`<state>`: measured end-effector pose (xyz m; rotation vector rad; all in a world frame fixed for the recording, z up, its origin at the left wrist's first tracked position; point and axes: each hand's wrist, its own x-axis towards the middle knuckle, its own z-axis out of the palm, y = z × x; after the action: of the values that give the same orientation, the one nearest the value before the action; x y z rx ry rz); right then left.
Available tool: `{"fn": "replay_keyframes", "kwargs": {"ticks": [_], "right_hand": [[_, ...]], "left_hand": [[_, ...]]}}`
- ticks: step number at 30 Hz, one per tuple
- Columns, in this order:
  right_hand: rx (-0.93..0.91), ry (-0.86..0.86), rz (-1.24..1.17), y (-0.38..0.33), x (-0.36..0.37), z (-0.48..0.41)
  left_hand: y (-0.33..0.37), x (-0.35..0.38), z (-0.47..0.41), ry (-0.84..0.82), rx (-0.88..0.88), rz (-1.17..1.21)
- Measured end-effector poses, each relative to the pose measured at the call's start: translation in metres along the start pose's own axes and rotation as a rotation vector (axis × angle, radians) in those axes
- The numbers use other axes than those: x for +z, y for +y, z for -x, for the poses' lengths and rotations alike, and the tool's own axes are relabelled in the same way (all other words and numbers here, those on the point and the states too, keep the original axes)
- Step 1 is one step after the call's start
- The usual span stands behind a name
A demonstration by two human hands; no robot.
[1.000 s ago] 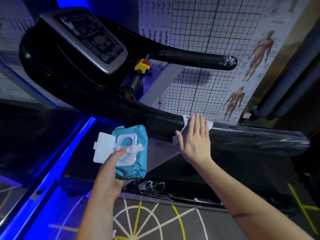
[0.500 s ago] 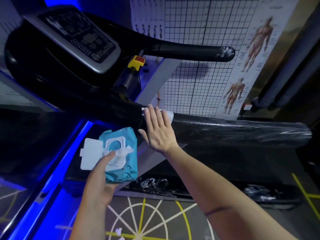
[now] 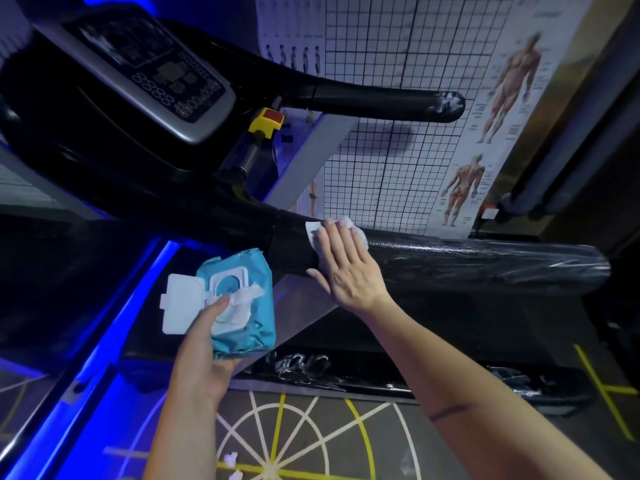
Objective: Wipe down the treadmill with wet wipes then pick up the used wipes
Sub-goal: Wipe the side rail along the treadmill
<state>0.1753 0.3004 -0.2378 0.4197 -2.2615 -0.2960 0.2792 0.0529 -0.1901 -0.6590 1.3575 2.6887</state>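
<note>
Right hand flat, fingers straight, presses a white wipe onto the near treadmill handrail. Left hand grips the blue wipes pack, lid open, just left.

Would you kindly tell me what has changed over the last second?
The right hand, pressing the wipe flat, slid along the near handrail toward the console, then back a little. The left hand still holds the open wipes pack.
</note>
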Motion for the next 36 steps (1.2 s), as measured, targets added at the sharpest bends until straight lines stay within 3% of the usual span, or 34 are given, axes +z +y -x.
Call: {"fn": "replay_keyframes", "kwargs": {"ticks": [8,15,20,29,36], "right_hand": [[0.032,-0.035,0.039,0.060,-0.007,0.048],[0.052,-0.082,0.048,0.107,-0.014,0.086],[0.206,-0.158,0.062,0.142,-0.022,0.123],[0.387,-0.273,-0.061,0.117,-0.033,0.115],[0.399,-0.308,-0.137,0.107,-0.029,0.108]], "left_hand": [[-0.007,0.011,-0.002,-0.015,0.012,0.020],[-0.014,0.016,-0.006,0.006,0.152,0.052],[-0.013,0.020,-0.006,-0.035,0.193,0.038],[-0.021,0.062,-0.004,-0.097,0.201,-0.006],[-0.030,0.070,-0.010,-0.098,0.203,-0.012]]}}
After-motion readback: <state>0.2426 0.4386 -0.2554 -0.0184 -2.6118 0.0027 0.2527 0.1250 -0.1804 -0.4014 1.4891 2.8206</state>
